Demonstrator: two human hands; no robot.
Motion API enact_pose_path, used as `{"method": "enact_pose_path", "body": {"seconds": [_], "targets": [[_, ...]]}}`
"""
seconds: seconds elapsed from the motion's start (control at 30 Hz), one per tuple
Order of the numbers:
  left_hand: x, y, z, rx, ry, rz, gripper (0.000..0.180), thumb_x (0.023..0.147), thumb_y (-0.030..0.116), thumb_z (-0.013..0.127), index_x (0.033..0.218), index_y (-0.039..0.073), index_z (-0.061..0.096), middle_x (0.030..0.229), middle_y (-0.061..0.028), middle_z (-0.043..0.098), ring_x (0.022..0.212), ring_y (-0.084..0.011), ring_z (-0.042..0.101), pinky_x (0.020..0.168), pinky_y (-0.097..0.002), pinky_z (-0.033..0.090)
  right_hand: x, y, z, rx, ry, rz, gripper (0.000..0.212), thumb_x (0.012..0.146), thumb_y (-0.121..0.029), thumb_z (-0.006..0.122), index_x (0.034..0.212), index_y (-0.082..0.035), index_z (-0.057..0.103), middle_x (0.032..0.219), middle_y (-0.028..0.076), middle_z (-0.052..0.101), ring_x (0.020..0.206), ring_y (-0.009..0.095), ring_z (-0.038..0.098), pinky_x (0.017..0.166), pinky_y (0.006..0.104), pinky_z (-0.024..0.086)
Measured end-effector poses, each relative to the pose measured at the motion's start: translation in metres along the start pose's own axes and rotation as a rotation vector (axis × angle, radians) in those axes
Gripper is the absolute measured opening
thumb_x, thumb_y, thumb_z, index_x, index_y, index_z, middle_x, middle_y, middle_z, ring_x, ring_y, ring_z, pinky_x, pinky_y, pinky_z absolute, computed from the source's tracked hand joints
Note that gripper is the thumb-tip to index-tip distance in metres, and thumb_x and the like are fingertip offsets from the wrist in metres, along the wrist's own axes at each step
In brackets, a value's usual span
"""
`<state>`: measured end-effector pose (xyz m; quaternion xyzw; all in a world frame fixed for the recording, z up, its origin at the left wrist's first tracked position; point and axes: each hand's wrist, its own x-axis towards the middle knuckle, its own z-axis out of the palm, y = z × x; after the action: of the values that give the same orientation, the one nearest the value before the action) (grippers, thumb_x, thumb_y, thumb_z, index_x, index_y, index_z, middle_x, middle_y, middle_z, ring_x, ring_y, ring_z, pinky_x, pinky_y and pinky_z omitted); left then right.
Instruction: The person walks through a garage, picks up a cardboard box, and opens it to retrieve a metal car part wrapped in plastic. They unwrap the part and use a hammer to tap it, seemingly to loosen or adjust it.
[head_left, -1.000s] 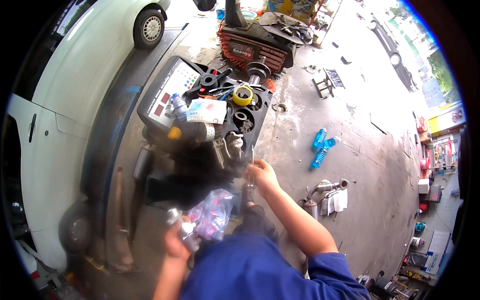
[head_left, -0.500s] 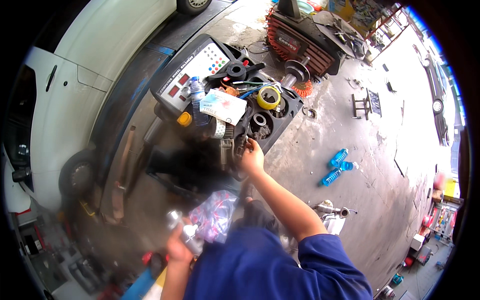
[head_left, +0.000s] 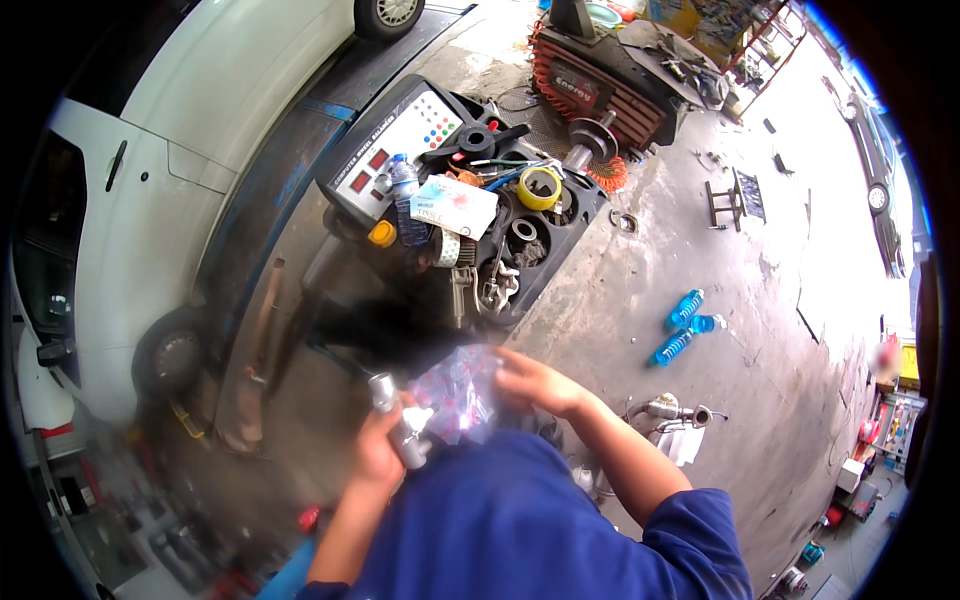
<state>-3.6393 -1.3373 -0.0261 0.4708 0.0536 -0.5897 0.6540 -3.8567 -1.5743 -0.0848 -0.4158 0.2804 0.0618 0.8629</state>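
Note:
My left hand is closed round a silver cylindrical metal part with a side fitting; its exact kind I cannot make out. Against that part, in front of my blue shirt, is a crinkled clear plastic bag with red marks. My right hand is at the bag's right edge with its fingers stretched toward it, somewhat blurred. Whether they touch the plastic is unclear. Beyond my hands, a silver metal piece lies on the near end of the wheel balancer's tray.
The wheel balancer bears a tissue box, a water bottle and yellow tape. Blue springs and a metal pipe assembly lie on the floor at right. A white vehicle stands at left.
My right hand has left the balancer's tray and come back to the plastic bag. The silver piece on the tray is now uncovered. My left hand has risen slightly with its metal part.

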Motion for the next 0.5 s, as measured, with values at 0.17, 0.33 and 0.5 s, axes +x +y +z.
{"method": "enact_pose_path", "body": {"seconds": [0.17, 0.33, 0.5], "targets": [[0.001, 0.011, 0.005, 0.092, -0.206, -0.034, 0.032, 0.105, 0.039, 0.070, 0.108, 0.007, 0.067, 0.125, -0.0116, 0.069, 0.109, -0.0224, 0.068, 0.085, -0.0385, 0.059, -0.010, 0.025, 0.059, -0.015, 0.196, -0.137, 0.043, 0.105, -0.016, 0.072, 0.145, -0.004, 0.064, 0.103, 0.003, 0.074, 0.075, 0.009, 0.062, 0.067, 0.0274, 0.052], [-0.009, 0.025, -0.029, 0.038, -0.273, -0.101, 0.034, 0.106, 0.038, 0.072, 0.113, 0.005, 0.071, 0.142, -0.0180, 0.065, 0.132, -0.0320, 0.065, 0.100, -0.0480, 0.064, -0.032, 0.113, 0.051, 0.211, 0.751, -0.243, 0.035, 0.097, -0.005, 0.061, 0.130, -0.002, 0.072, 0.093, 0.002, 0.072, 0.069, 0.010, 0.060, 0.060, 0.0277, 0.049], [-0.028, 0.031, -0.078, -0.018, -0.458, -0.272, 0.038, 0.107, 0.040, 0.072, 0.121, 0.005, 0.068, 0.119, -0.0146, 0.071, 0.108, -0.0314, 0.073, 0.089, -0.0472, 0.062, -0.104, 0.217, 0.071, 0.405, 1.229, -0.313, 0.020, 0.107, -0.013, 0.067, 0.126, -0.006, 0.070, 0.080, -0.003, 0.063, 0.059, 0.006, 0.055, 0.053, 0.0251, 0.047]]}}
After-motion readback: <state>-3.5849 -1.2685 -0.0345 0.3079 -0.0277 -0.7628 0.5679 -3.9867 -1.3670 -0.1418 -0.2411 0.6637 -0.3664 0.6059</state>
